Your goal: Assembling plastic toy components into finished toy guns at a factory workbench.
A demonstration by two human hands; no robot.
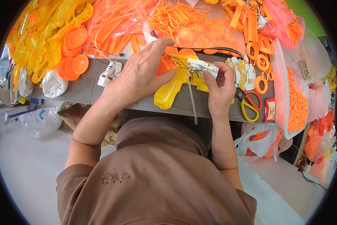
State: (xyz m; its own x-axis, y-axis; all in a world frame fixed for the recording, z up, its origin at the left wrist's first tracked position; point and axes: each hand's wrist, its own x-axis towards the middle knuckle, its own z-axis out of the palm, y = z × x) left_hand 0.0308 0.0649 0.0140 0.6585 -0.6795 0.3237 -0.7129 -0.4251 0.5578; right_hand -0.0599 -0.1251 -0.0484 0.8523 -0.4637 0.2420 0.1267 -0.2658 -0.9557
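Observation:
A yellow plastic toy-gun shell (173,87) lies on the grey worktable (82,90) in front of me. My left hand (140,75) rests on top of it and grips an orange part (164,64) at its upper end. My right hand (221,88) pinches a small white plastic module (203,66) with thin dark wires, holding it against the shell's upper right. A thin clear tube (192,101) hangs down from the shell over the table's front edge.
Heaps of orange and yellow plastic parts in bags fill the table's back. Orange discs (74,60) sit at left, another white module (109,73) beside them, orange rings (261,56) and red-and-yellow scissors (251,105) at right, and a clear bin of orange rings (296,101) far right.

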